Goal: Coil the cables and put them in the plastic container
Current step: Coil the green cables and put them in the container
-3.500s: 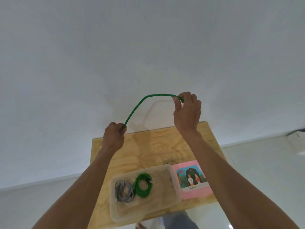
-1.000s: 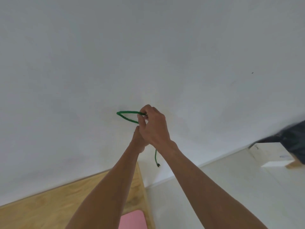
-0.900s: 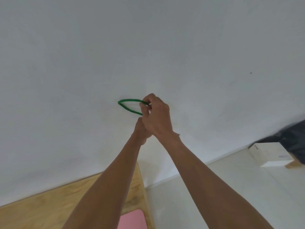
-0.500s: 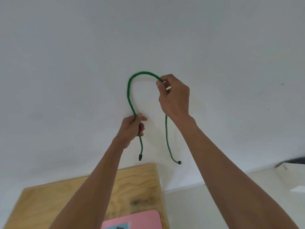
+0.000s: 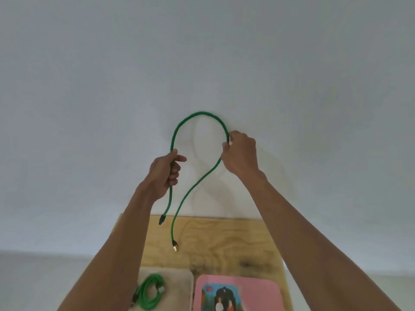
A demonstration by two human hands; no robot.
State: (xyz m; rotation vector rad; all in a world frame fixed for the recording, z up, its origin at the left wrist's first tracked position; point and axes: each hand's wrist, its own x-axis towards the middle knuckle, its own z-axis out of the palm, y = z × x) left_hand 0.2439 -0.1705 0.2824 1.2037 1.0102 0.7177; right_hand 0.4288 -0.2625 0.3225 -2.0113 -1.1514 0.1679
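A green cable (image 5: 197, 115) arches in the air in front of the white wall. My left hand (image 5: 165, 172) grips its left side and my right hand (image 5: 240, 153) pinches its right side. Both cable ends hang down over the table, each ending in a small plug. The clear plastic container (image 5: 179, 277) sits at the near left of the table, partly hidden by my left arm. A coiled green cable (image 5: 149, 292) lies inside it.
The small wooden table (image 5: 224, 239) stands against the white wall. A pink lid with a picture on it (image 5: 238, 292) lies to the right of the container. Pale floor shows on both sides of the table.
My hands have moved apart and the small loop has opened into a tall arch with both ends hanging. The view has tilted down, so the container and lid show again.
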